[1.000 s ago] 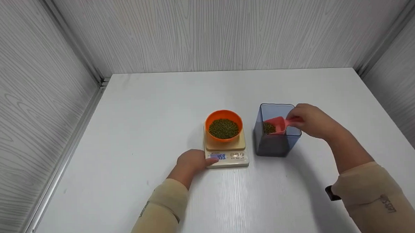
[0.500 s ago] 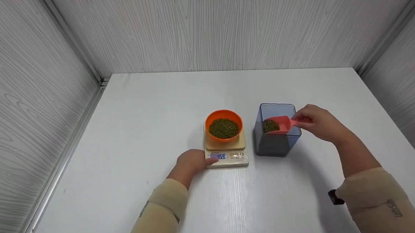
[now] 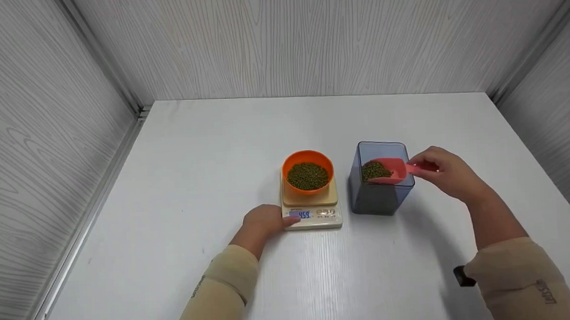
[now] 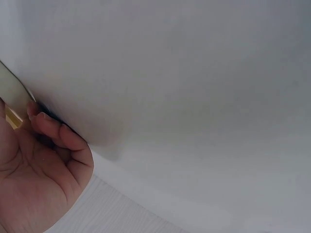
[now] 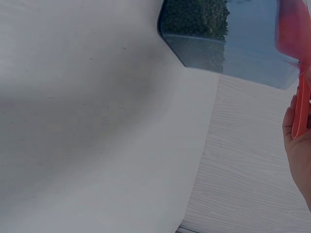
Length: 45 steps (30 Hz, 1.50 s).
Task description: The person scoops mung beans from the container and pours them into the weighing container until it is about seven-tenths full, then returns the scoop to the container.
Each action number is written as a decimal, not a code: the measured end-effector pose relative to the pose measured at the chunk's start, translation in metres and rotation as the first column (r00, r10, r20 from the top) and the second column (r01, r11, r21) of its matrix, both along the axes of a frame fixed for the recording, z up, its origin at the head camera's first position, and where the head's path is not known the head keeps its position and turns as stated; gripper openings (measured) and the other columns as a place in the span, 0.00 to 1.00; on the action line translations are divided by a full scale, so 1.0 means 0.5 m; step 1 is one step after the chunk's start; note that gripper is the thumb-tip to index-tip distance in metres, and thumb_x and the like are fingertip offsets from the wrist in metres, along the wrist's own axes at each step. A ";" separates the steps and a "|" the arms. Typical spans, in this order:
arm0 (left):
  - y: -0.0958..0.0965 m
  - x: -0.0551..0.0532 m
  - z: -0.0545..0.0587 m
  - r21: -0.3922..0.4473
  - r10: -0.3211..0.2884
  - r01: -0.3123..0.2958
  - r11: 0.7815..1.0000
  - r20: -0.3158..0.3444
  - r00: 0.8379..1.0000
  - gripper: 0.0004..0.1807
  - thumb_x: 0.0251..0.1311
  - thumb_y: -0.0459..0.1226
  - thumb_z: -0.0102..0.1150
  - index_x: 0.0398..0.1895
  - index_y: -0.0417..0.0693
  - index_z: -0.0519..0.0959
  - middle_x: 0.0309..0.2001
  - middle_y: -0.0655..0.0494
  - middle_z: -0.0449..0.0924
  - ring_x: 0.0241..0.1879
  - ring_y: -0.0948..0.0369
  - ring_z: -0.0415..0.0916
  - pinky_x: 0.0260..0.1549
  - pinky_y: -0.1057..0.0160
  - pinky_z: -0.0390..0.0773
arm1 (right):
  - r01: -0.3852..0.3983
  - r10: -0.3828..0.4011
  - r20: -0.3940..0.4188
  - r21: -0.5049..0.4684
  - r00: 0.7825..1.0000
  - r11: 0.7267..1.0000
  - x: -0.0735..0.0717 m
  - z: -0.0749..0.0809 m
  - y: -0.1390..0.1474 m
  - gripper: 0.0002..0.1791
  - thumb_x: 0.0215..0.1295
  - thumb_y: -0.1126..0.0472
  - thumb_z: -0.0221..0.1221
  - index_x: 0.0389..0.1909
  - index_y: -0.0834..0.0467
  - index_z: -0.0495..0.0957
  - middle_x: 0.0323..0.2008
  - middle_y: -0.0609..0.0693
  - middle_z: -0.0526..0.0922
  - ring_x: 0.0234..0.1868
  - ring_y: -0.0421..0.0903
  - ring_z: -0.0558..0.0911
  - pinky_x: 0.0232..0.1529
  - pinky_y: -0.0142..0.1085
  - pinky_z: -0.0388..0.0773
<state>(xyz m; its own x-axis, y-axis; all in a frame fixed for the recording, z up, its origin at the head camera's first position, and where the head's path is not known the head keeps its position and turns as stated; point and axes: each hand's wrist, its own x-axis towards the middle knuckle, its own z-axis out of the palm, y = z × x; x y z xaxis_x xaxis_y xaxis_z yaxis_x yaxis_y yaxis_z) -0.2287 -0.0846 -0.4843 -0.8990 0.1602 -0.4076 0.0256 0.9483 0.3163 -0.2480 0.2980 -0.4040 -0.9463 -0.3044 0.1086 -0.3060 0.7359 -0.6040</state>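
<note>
The fingers [image 3: 431, 154] of the right hand [image 3: 453, 176] pinch the handle of a red scoop [image 3: 400, 170]. The scoop's head lies within the mouth of a translucent blue-grey container [image 3: 376, 201], pointing left and loaded with small green granules [image 3: 376, 169] toward its tip; the handle extends right across the rim, though contact with that rim cannot be judged. Through the container's wall, the right wrist view shows more dark green granules.

The left hand [image 3: 264, 219] grips the near left corner of a cream scale [image 3: 319, 223]: the thumb rests beside the display [image 3: 298, 214] while the other fingers curl at the left edge. The lit digits appear to read 459; a decimal point cannot be made out. On the scale's far part stands an orange bowl [image 3: 308, 154] holding a bed of similar granules.

Scale and container stand side by side, apart, on a white surface [image 3: 208, 158], the container to the right. Beige sleeves [image 3: 216, 283] cover both forearms. Pale wood-grain panels [image 3: 280, 40] border the surface left, right and far.
</note>
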 end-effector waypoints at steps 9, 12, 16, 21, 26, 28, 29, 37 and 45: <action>-0.001 -0.001 -0.004 0.009 0.003 -0.003 1.000 0.002 1.000 0.33 0.53 0.65 0.47 0.34 0.44 0.80 0.37 0.50 0.79 0.36 0.56 0.74 0.44 0.55 0.72 | 0.044 -0.043 0.012 -0.077 0.999 0.996 0.007 -0.015 0.003 0.11 0.62 0.57 0.58 0.43 0.56 0.77 0.41 0.49 0.73 0.39 0.44 0.70 0.34 0.23 0.71; -0.001 -0.001 -0.003 0.016 0.006 -0.006 1.000 0.001 1.000 0.32 0.53 0.65 0.48 0.33 0.44 0.79 0.36 0.51 0.79 0.36 0.56 0.74 0.44 0.55 0.72 | 0.054 -0.054 0.006 -0.099 0.999 0.994 0.010 -0.018 0.002 0.11 0.62 0.59 0.57 0.44 0.57 0.77 0.41 0.49 0.73 0.39 0.44 0.70 0.34 0.22 0.70; -0.002 -0.001 -0.004 0.014 -0.002 0.002 1.000 -0.009 1.000 0.33 0.53 0.65 0.48 0.32 0.44 0.79 0.35 0.50 0.79 0.35 0.55 0.74 0.43 0.54 0.73 | 0.067 -0.067 0.001 -0.141 0.998 0.988 0.011 -0.023 0.003 0.11 0.62 0.58 0.57 0.43 0.57 0.78 0.41 0.50 0.73 0.39 0.44 0.70 0.33 0.22 0.71; -0.001 0.001 -0.004 0.009 -0.001 0.001 1.000 -0.017 1.000 0.33 0.53 0.65 0.48 0.31 0.44 0.80 0.36 0.50 0.79 0.36 0.55 0.75 0.43 0.55 0.73 | 0.062 -0.064 0.001 -0.223 0.998 0.973 0.012 -0.037 0.008 0.12 0.62 0.56 0.57 0.43 0.58 0.77 0.40 0.50 0.73 0.37 0.44 0.71 0.34 0.23 0.72; 0.001 0.003 0.000 0.005 0.011 -0.011 1.000 -0.016 1.000 0.31 0.53 0.65 0.48 0.28 0.46 0.79 0.33 0.51 0.79 0.33 0.57 0.73 0.40 0.55 0.73 | 0.039 -0.032 0.025 -0.312 0.999 0.949 0.014 -0.048 0.006 0.14 0.63 0.57 0.56 0.45 0.61 0.75 0.39 0.51 0.75 0.37 0.47 0.73 0.35 0.26 0.73; 0.001 0.003 0.000 0.008 0.016 -0.015 1.000 -0.016 1.000 0.31 0.53 0.65 0.48 0.28 0.46 0.79 0.32 0.52 0.78 0.32 0.57 0.73 0.40 0.55 0.74 | 0.039 -0.027 0.040 -0.335 0.999 0.941 0.014 -0.050 0.004 0.15 0.64 0.56 0.55 0.46 0.61 0.74 0.39 0.51 0.75 0.38 0.49 0.73 0.36 0.26 0.73; 0.001 0.003 0.000 0.010 0.017 -0.017 1.000 -0.016 1.000 0.31 0.53 0.65 0.48 0.28 0.46 0.79 0.33 0.52 0.79 0.32 0.57 0.73 0.40 0.55 0.73 | 0.040 -0.026 0.046 -0.343 0.999 0.939 0.013 -0.050 0.004 0.15 0.64 0.56 0.55 0.46 0.61 0.74 0.39 0.51 0.75 0.39 0.50 0.73 0.36 0.26 0.73; 0.001 0.002 -0.004 0.014 0.023 -0.023 1.000 -0.006 1.000 0.31 0.52 0.65 0.49 0.29 0.45 0.79 0.34 0.51 0.78 0.33 0.57 0.72 0.42 0.55 0.73 | 0.046 -0.038 0.035 -0.260 0.999 0.965 0.008 -0.036 0.002 0.14 0.64 0.57 0.55 0.45 0.61 0.75 0.38 0.52 0.75 0.36 0.47 0.72 0.33 0.25 0.72; 0.001 0.002 0.001 0.016 0.024 -0.024 1.000 -0.002 1.000 0.31 0.53 0.65 0.49 0.31 0.45 0.79 0.34 0.51 0.78 0.34 0.56 0.73 0.43 0.55 0.73 | 0.035 -0.045 -0.055 -0.163 0.997 0.986 -0.002 0.023 -0.045 0.11 0.63 0.58 0.57 0.43 0.59 0.77 0.38 0.50 0.75 0.35 0.43 0.71 0.32 0.24 0.70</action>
<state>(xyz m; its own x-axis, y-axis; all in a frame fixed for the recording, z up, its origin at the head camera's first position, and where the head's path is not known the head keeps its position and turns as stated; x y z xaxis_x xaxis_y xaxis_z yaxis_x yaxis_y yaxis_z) -0.2276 -0.0840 -0.4840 -0.9035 0.1448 -0.4035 0.0031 0.9434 0.3316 -0.2490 0.2754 -0.3926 -0.9480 -0.2401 0.2089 -0.3165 0.6425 -0.6978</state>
